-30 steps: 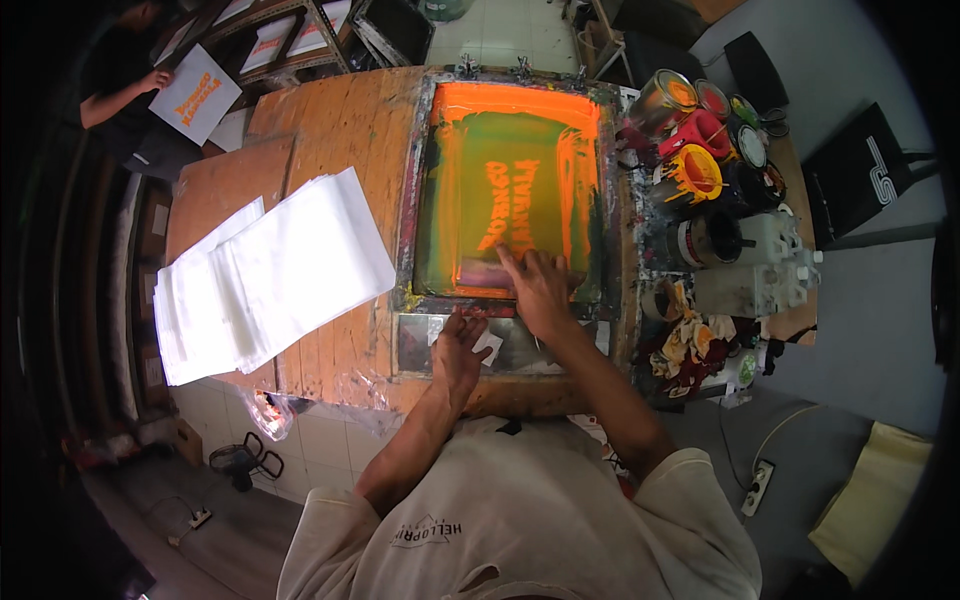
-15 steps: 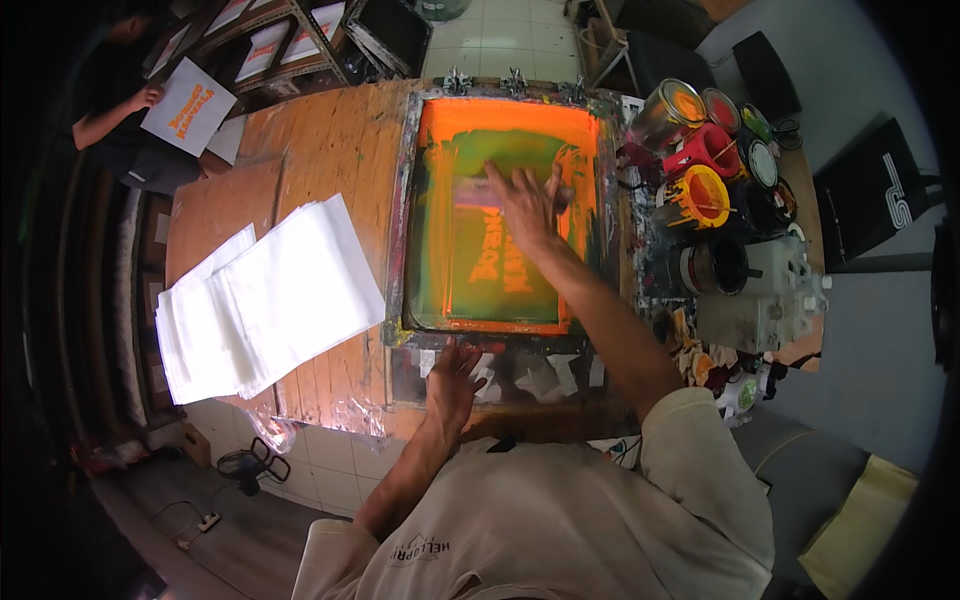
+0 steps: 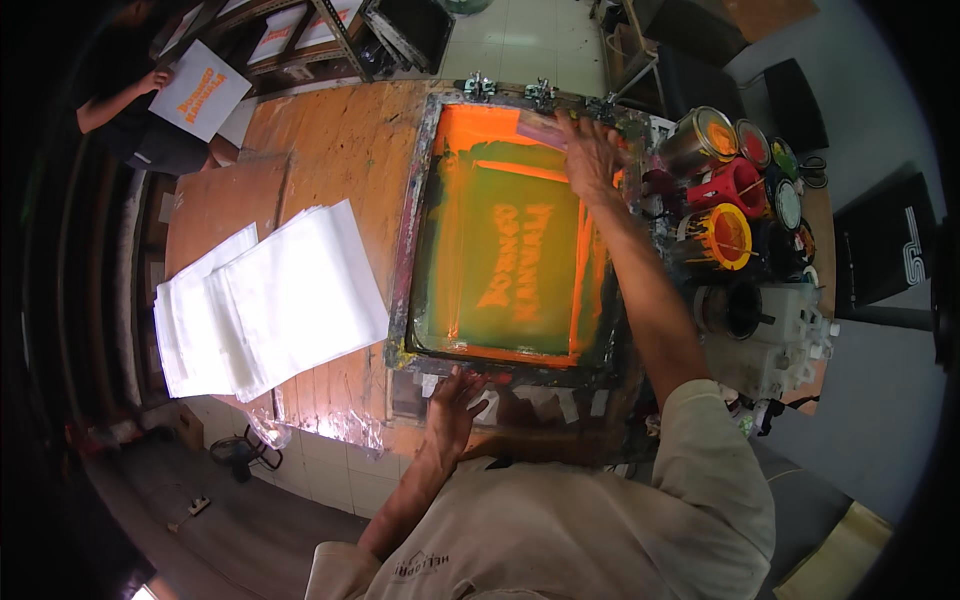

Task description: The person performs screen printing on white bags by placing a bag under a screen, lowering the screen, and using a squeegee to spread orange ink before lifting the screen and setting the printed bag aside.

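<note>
A screen printing frame point(image 3: 402, 290) lies on the wooden table in front of me, its greenish mesh showing orange lettering and smeared with orange ink point(image 3: 480, 124). My right hand point(image 3: 596, 155) grips a squeegee point(image 3: 541, 130) at the far right corner inside the frame; the hand covers the squeegee's right part. At the near edge of the frame rests my left hand point(image 3: 452, 408), fingers stretched out and holding nothing. Hinge clamps point(image 3: 540, 93) stand along the far edge of the frame.
To the left, white paper sheets point(image 3: 300, 290) lie in a stack on the table point(image 3: 330, 150). Ink cans point(image 3: 700, 140) and a yellow tub point(image 3: 725, 238) crowd the right side, with translucent jugs point(image 3: 775, 335) nearer. At the far left a person holds a printed sheet point(image 3: 200, 92).
My right hand has pushed the squeegee away from me, from the middle of the mesh to its far end. The frame's near edge has tipped slightly. My left hand stays at that edge.
</note>
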The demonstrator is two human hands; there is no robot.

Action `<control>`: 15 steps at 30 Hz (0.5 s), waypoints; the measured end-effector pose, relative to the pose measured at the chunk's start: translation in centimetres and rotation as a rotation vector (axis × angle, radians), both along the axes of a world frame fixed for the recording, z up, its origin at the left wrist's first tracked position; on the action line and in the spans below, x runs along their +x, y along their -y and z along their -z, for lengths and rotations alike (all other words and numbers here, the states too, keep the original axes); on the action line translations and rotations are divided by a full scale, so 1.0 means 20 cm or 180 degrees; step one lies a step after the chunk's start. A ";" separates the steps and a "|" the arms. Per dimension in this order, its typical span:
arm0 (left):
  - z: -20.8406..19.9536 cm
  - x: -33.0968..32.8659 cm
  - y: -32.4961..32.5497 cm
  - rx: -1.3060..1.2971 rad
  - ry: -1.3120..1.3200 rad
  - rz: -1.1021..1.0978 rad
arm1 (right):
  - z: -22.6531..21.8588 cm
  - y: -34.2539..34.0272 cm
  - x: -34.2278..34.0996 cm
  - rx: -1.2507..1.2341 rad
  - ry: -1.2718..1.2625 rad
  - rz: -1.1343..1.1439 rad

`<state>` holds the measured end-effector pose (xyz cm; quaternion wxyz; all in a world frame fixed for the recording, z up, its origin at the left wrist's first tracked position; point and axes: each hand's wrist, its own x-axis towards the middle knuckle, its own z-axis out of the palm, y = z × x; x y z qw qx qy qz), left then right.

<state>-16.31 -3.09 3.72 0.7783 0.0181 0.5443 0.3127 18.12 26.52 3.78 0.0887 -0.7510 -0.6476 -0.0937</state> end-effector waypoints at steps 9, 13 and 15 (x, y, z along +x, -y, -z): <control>-0.05 -0.03 -0.03 0.0471 0.0105 0.0054 | 0.02 0.41 -0.35 0.0303 -0.0249 -0.1074; -0.12 -0.02 -0.04 0.0701 0.0248 -0.0095 | -0.24 0.95 -0.58 0.0088 -0.0477 -0.1093; -0.17 -0.02 -0.06 0.0879 0.0206 -0.0013 | -0.38 1.18 -0.68 0.0059 -0.0536 -0.1097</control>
